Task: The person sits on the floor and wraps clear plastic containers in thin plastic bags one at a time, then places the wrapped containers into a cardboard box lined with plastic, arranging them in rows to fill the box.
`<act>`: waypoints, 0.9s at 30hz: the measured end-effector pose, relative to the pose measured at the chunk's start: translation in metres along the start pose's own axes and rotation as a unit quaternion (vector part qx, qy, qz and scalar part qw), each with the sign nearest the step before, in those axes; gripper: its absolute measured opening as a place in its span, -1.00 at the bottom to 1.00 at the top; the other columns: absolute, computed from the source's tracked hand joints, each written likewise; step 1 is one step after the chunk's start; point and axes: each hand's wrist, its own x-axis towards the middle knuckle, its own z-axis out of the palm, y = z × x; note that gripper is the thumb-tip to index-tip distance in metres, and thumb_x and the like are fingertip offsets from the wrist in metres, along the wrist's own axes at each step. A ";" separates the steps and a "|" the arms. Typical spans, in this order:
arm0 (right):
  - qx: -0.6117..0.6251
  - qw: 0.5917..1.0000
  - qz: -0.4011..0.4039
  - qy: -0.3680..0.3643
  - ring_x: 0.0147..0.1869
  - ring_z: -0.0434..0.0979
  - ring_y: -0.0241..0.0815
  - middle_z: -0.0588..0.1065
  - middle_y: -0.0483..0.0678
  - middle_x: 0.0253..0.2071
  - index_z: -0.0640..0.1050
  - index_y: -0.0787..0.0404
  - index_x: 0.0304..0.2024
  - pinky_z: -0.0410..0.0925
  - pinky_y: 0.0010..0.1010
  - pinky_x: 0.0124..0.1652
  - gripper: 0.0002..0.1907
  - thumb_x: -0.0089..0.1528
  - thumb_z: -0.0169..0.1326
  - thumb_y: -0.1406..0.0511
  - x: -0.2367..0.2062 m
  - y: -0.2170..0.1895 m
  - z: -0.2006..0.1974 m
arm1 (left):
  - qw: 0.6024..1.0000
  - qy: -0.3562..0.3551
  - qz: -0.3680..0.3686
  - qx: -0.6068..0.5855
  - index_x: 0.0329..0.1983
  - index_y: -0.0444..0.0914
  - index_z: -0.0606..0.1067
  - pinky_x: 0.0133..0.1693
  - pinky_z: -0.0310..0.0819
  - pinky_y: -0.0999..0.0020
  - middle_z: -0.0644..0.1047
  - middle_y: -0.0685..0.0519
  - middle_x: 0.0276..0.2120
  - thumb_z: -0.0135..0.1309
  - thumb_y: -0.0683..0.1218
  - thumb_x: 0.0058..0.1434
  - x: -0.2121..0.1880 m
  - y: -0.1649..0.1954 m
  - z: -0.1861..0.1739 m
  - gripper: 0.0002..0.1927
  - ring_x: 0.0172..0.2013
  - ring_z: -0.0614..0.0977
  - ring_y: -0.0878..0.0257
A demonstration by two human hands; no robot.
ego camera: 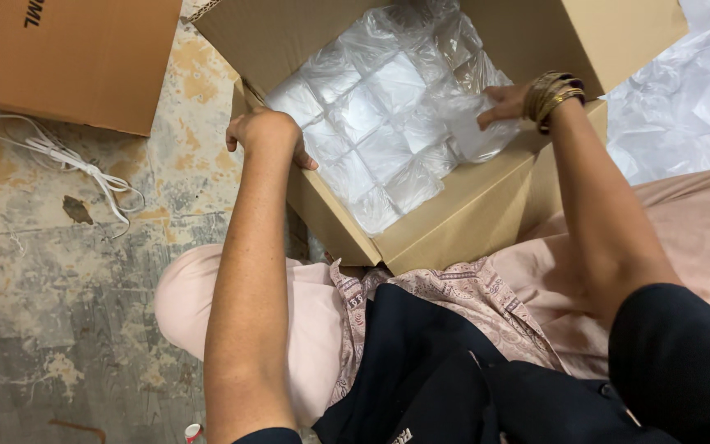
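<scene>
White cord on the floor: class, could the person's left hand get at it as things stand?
Probably yes: the left hand rests on the box edge, and bare floor lies between it and the cord.

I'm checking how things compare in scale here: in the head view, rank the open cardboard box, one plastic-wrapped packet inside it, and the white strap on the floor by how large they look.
1. Open cardboard box, by far the largest.
2. White strap, a long thin tangle.
3. One plastic-wrapped packet.
The strap and packet are close; the strap spreads wider but covers little area.

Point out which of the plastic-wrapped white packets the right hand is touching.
The packet at the box's right edge, lifted above the flat rows; the right hand grips it.
</scene>
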 end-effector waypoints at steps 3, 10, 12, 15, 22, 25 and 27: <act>-0.035 0.998 0.040 -0.046 0.48 0.32 0.19 0.35 0.16 0.43 0.14 -0.11 0.53 0.19 0.04 0.38 0.14 -0.03 0.16 -0.24 0.006 -0.024 0.000 | 1.000 -0.002 -0.003 0.002 0.37 -0.06 0.41 0.12 0.45 -0.09 0.36 0.03 0.36 0.48 0.42 -0.23 0.002 0.000 0.002 0.09 0.27 0.46 -0.05; -0.112 0.990 -0.009 -0.088 0.53 0.22 0.09 0.25 0.00 0.47 0.20 -0.05 0.48 0.14 -0.08 0.41 0.06 0.04 0.17 -0.27 0.015 -0.036 -0.017 | 1.000 -0.001 -0.002 -0.005 0.38 -0.05 0.38 0.11 0.44 -0.10 0.32 0.02 0.37 0.48 0.41 -0.23 0.005 0.000 0.002 0.11 0.28 0.43 -0.08; -0.098 0.989 -0.042 -0.104 0.53 0.23 0.07 0.27 -0.01 0.47 0.21 -0.02 0.47 0.13 -0.10 0.42 0.05 0.03 0.18 -0.24 0.017 -0.040 -0.013 | 1.000 -0.009 -0.007 0.000 0.39 -0.07 0.39 0.11 0.45 -0.10 0.35 0.03 0.36 0.49 0.41 -0.24 0.004 0.000 0.002 0.12 0.28 0.45 -0.06; -0.026 0.989 -0.100 -0.104 0.51 0.29 0.05 0.34 0.01 0.45 0.28 0.05 0.46 0.13 -0.11 0.43 0.03 0.02 0.20 -0.17 0.015 -0.041 -0.009 | 1.000 -0.008 0.001 0.009 0.38 -0.07 0.40 0.11 0.47 -0.10 0.39 0.03 0.35 0.48 0.41 -0.24 0.003 0.001 0.001 0.11 0.28 0.46 -0.05; 0.019 0.993 -0.086 -0.077 0.51 0.19 0.03 0.23 0.02 0.47 0.19 0.10 0.48 0.11 -0.07 0.40 0.10 0.02 0.29 -0.16 -0.001 -0.023 -0.004 | 1.000 -0.015 -0.011 0.013 0.37 -0.05 0.42 0.13 0.44 -0.10 0.41 0.05 0.35 0.46 0.42 -0.23 0.000 0.001 -0.001 0.09 0.27 0.48 -0.01; 0.116 0.986 -0.070 -0.101 0.30 0.49 0.08 0.38 0.05 0.34 0.25 0.14 0.41 0.36 -0.07 0.24 0.08 -0.03 0.34 -0.11 0.003 -0.039 0.016 | 1.000 -0.013 -0.004 0.022 0.38 -0.03 0.37 0.10 0.45 -0.12 0.33 0.06 0.36 0.46 0.42 -0.20 0.000 0.005 0.001 0.08 0.26 0.46 -0.03; 0.000 0.992 -0.090 -0.088 0.05 0.67 0.08 0.56 0.08 0.07 0.49 0.24 0.11 0.48 -0.12 0.09 -0.23 0.06 0.25 -0.14 0.013 -0.060 0.029 | 1.000 -0.007 -0.008 0.025 0.37 -0.04 0.38 0.09 0.46 -0.12 0.34 0.05 0.35 0.47 0.42 -0.19 0.001 0.005 0.001 0.08 0.25 0.46 -0.03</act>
